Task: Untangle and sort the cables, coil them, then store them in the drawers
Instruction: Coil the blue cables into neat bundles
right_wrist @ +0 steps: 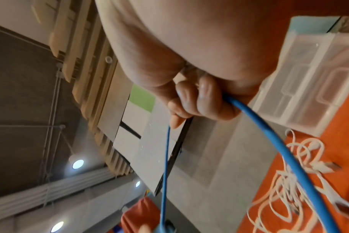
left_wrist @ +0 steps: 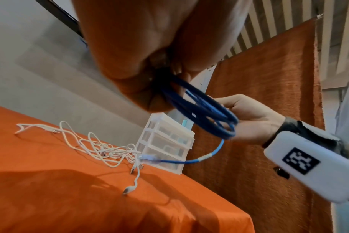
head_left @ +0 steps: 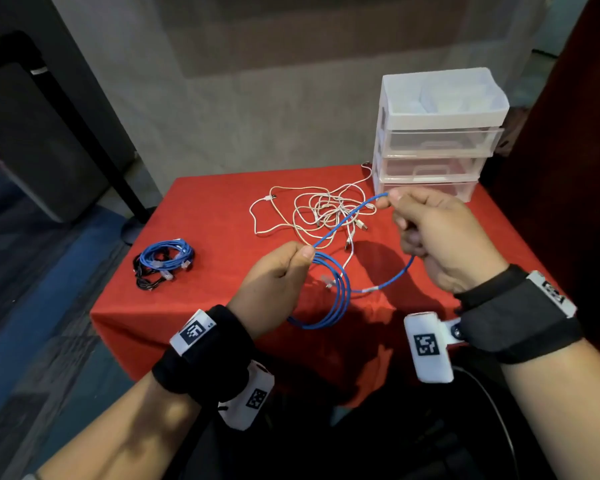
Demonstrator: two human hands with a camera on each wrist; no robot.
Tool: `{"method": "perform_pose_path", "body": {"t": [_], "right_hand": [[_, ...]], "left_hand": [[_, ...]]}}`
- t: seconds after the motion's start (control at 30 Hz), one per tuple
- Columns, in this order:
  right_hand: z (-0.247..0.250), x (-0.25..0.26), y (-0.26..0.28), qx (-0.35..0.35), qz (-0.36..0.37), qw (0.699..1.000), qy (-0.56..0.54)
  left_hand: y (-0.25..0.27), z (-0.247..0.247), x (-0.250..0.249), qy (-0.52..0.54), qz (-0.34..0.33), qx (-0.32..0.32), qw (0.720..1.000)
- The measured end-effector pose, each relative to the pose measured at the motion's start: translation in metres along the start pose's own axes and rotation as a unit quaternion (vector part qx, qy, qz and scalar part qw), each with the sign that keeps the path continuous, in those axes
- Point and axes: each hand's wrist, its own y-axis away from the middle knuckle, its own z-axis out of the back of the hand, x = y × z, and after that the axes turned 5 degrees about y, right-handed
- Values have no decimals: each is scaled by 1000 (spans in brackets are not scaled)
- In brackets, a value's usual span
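Observation:
My left hand (head_left: 284, 271) pinches several loops of a blue network cable (head_left: 329, 303) above the red table; the coil (left_wrist: 205, 110) hangs from its fingers. From there the cable runs up to my right hand (head_left: 426, 230), which pinches it (right_wrist: 255, 121) between thumb and fingers, and a slack loop hangs back down below that hand. Its clear plug (left_wrist: 148, 157) dangles near the drawers. A tangle of white cables (head_left: 326, 209) lies on the cloth behind my hands. A white plastic drawer unit (head_left: 437, 133) stands at the back right, drawers closed.
Coiled blue and black cables (head_left: 163, 263) lie in a pile at the table's left side. The red cloth (head_left: 205, 220) drapes over the table's edges. A dark stand (head_left: 84, 126) rises at the left beyond the table, and a red curtain (left_wrist: 269, 78) hangs on the right.

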Motion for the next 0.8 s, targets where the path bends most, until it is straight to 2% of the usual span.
{"method": "perform_pose_path", "body": {"t": [0.33, 0.4, 0.43, 0.53, 0.63, 0.73, 0.8], "right_hand": [[16, 1, 5, -27, 26, 999, 9], [14, -4, 11, -19, 46, 997, 59], [14, -6, 15, -8, 75, 988, 133], [10, -7, 24, 66, 132, 926, 347], [-3, -7, 30, 142, 122, 895, 406], [-21, -18, 34, 163, 187, 854, 457], [-23, -21, 33, 168, 190, 860, 443]], "left_hand": [[-5, 1, 0, -31, 31, -19, 999], [-5, 2, -1, -29, 35, -36, 998], [-5, 2, -2, -49, 27, -39, 998], [0, 3, -8, -176, -53, -18, 983], [3, -4, -17, -234, -113, -2, 966], [2, -10, -29, -215, -113, -6, 970], [-1, -9, -34, -183, -86, 7, 979]]}}
